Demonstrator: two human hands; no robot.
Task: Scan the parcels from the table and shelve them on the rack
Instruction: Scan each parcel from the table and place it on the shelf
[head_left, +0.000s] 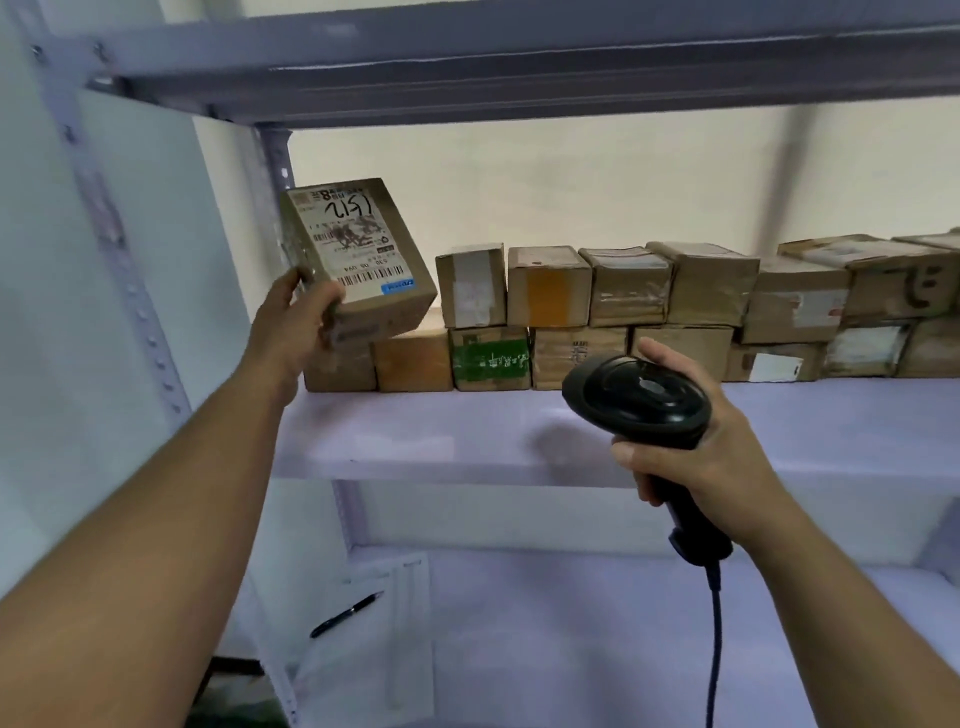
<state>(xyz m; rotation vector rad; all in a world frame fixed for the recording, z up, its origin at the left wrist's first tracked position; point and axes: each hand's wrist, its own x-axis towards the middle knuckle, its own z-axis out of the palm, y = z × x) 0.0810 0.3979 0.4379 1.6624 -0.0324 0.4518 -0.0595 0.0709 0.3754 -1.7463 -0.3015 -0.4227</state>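
My left hand (298, 325) grips a brown cardboard parcel (358, 254) by its lower left corner, holding it tilted above the left end of the rack shelf (493, 436). Its white shipping label with barcode and handwritten digits faces me. My right hand (696, 447) holds a black corded barcode scanner (641, 397) by its handle, head pointing left toward the parcel. Two stacked rows of brown parcels (623, 312) line the back of the same shelf.
The rack's grey upright (275, 166) stands just left of the held parcel, and an upper shelf beam (519, 67) runs overhead. On the lower shelf lie a sheet of paper (384, 623) and a black pen (345, 616). The scanner cable (714, 649) hangs down.
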